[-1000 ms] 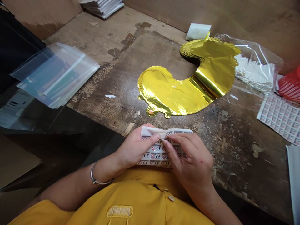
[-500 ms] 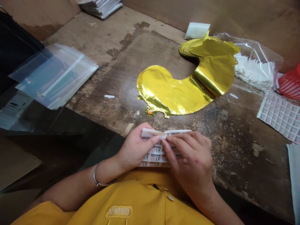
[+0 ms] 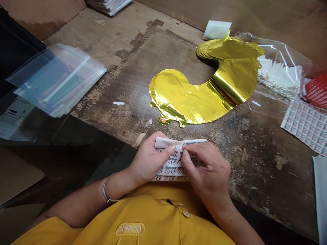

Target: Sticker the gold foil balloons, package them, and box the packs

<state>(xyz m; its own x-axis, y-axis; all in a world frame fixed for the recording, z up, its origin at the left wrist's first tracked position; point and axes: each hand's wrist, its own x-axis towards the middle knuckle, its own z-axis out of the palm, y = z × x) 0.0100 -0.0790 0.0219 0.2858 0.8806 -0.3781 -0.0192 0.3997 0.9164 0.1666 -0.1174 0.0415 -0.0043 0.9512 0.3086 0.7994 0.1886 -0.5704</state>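
A white sheet of small printed stickers [image 3: 171, 170], marked with CE signs and red prohibition circles, is held close to my yellow shirt. My left hand [image 3: 149, 160] grips its left side, thumb on top, where the upper edge is folded over to show the plain backing. At the right end of that fold my right hand [image 3: 209, 166] pinches with thumb and index finger; whether a single sticker is between the fingertips is too small to tell. Beyond the hands, a stack of flat gold foil balloons [image 3: 194, 102] lies curved across the table.
Clear plastic sleeves [image 3: 61, 81] overhang the table's left edge. At the right are a clear bag of white pieces [image 3: 281, 75], a red basket [image 3: 316, 90] and another sticker sheet [image 3: 306, 126]. A white packet [image 3: 217, 30] stands behind the balloons on the worn wooden table [image 3: 122, 81].
My right hand's fingers have curled in, and its thumb and index finger have closed together at the fold. My left hand keeps its grip on the sheet.
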